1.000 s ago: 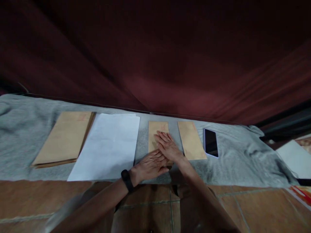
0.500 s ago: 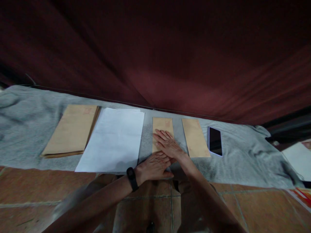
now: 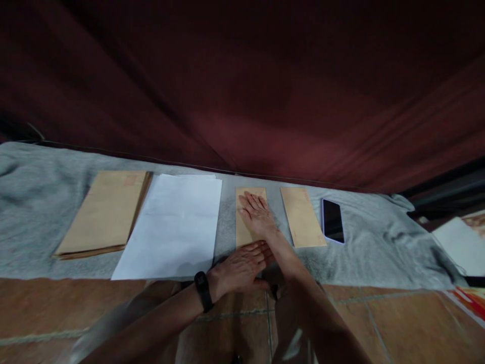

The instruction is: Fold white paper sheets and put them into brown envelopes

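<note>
A brown paper envelope (image 3: 244, 233) lies on the grey cloth (image 3: 227, 217) in front of me. My right hand (image 3: 258, 215) rests flat on its upper part, fingers spread and pointing away from me. Across its near end lies my left hand (image 3: 242, 264), palm down with fingers stretched to the right, partly below the right wrist; a black band (image 3: 203, 291) is on that wrist. Just right of my hands a second brown envelope (image 3: 303, 217) lies flat by itself. Left of them is a stack of white paper sheets (image 3: 174, 222).
A stack of brown envelopes (image 3: 106, 210) sits at the far left of the cloth. A phone (image 3: 333, 221) with a purple edge lies right of the second envelope. Dark red fabric (image 3: 242, 116) hangs behind. White paper (image 3: 460, 245) is at the right edge, above floor tiles (image 3: 417, 323).
My right hand has slid up the envelope, away from me. The left hand stays at the near end, its fingers reaching slightly further right. The view has shifted a little.
</note>
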Available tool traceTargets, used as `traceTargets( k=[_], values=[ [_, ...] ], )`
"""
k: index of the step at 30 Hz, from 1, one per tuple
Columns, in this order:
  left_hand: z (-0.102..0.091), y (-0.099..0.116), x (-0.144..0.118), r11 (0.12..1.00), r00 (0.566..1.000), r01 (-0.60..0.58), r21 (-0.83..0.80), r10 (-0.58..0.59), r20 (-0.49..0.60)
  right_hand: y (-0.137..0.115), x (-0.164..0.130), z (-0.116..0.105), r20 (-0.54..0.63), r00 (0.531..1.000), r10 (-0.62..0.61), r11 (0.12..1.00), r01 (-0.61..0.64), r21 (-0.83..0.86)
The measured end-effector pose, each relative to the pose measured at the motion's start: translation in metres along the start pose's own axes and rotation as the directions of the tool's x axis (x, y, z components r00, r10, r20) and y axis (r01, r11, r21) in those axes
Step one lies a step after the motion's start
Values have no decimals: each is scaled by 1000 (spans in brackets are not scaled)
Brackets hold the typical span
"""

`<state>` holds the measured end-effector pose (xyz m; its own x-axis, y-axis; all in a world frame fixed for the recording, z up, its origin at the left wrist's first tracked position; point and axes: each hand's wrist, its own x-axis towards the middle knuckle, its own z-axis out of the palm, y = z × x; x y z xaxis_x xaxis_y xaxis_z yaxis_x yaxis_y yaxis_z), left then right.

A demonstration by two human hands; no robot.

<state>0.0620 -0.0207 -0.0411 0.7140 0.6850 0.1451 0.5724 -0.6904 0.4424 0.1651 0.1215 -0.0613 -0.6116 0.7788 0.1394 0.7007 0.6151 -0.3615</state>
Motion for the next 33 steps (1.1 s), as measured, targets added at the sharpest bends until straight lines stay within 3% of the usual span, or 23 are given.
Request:
traceTargets(
  k=[7, 13, 18, 23, 25, 27, 28, 29, 31, 33],
  values=[
    [-5, 0, -3, 998, 1000, -26, -55, 25, -8, -7, -15, -1, 26, 998, -49, 999, 50, -7],
    [-6, 3, -5, 997, 1000, 10, -79, -9, 10, -8, -34, -10, 100, 981, -164, 987, 163, 15],
    [-9, 5, -8, 995, 1000, 0, -101, 0, 1, -10, -52, -20, 174, 955, -241, 969, 227, 98],
    [-19, 3, -10, 983, 998, 33, -179, -23, 55, -13, -66, -31, 213, 941, -261, 944, 203, 260],
    [-26, 0, -9, 962, 999, 34, -270, -35, 3, -11, -68, -34, 211, 942, -262, 907, 166, 386],
    [-33, -7, -7, 923, 981, 64, -379, -127, -145, -6, -69, -35, 188, 961, -201, 844, 73, 531],
    [-35, -12, -6, 896, 943, 98, -434, -222, -247, -3, -69, -35, 166, 977, -136, 808, 13, 589],
    [-36, -18, -5, 862, 874, 140, -487, -339, -349, 1, -69, -34, 137, 989, -59, 777, -41, 628],
    [-35, -33, -4, 766, 648, 234, -599, -582, -491, 8, -68, -29, 55, 996, 77, 755, -94, 648],
    [-31, -46, -4, 632, 436, 291, -718, -756, -489, 13, -66, -24, -35, 992, 123, 788, -76, 611]
  ],
)
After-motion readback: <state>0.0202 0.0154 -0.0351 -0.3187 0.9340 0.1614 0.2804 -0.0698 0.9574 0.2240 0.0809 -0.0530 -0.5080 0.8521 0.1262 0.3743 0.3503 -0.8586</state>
